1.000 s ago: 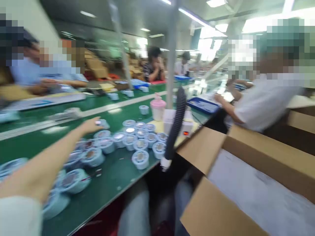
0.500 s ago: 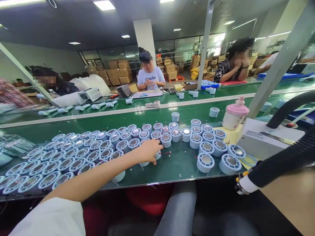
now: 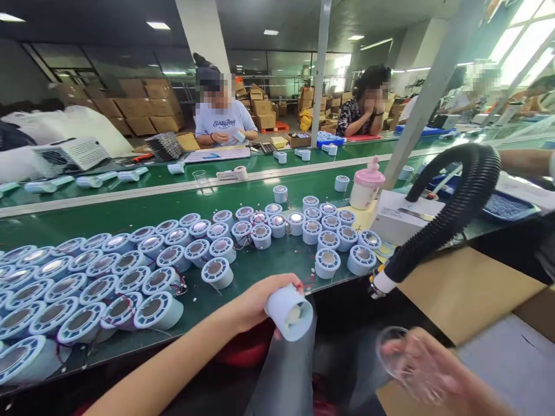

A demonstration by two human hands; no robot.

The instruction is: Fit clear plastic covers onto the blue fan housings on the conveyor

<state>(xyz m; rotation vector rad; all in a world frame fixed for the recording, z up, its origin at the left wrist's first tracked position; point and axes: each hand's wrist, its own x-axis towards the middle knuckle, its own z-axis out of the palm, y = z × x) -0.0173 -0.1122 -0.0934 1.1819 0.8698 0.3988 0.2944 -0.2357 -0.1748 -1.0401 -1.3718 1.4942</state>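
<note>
My left hand (image 3: 255, 297) grips a light blue round plastic housing (image 3: 280, 309) above my lap, just off the bench's front edge. The housing is tilted, with its hollow end facing down and right; something pale shows inside. My right hand (image 3: 437, 361), blurred, is closed around a clear plastic cup (image 3: 381, 349) at the lower right, over a cardboard box. Many similar blue housings (image 3: 158, 312) stand in rows on the green bench (image 3: 269, 268), grilled faces up, with thin red and black wires among them.
A black flexible hose (image 3: 433, 231) arches over the right side, its nozzle at the bench edge. Behind it stand a white box (image 3: 392, 216) and a pink-lidded cup (image 3: 366, 188). An open cardboard box (image 3: 468, 294) lies at right. Co-workers sit across the line.
My left hand has drawn back from the rows and now holds a blue housing over my lap. My right hand has come into view with a clear cup. The view has swung right.
</note>
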